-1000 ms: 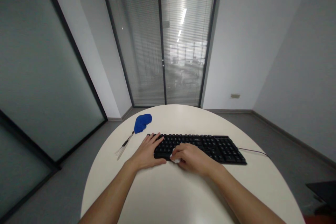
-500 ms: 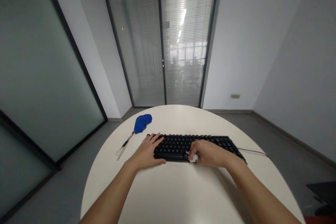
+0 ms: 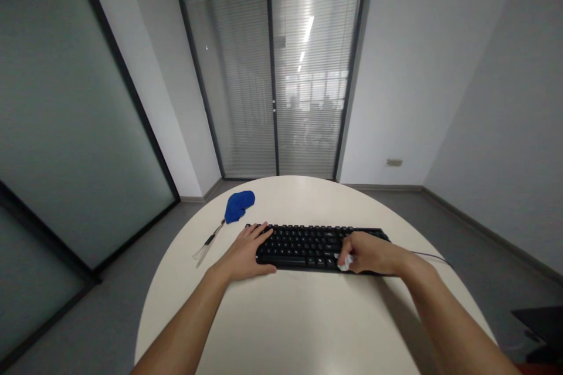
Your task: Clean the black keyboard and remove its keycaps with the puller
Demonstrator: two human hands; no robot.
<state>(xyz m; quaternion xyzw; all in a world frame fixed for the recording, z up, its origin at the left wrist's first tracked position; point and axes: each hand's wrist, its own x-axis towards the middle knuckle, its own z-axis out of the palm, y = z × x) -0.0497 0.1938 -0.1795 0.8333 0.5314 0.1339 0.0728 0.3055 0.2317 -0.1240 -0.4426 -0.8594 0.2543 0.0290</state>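
Seen from above, a long black plastic computer keyboard [image 3: 303, 246] lies across a round, cream-white tabletop [image 3: 281, 316], its thin dark cable [image 3: 433, 256] trailing off to the right. The left hand [image 3: 248, 255] spreads over the keyboard's left end, fingers apart on the keys and thumb along the near edge, while the right hand [image 3: 363, 252], well apart from it, pinches a crumpled white wad of tissue-like material [image 3: 346, 263] against the near edge, right of centre. Beyond the left hand lies a bright blue piece of fabric [image 3: 238, 205] with a pale, looped strap [image 3: 206, 249].
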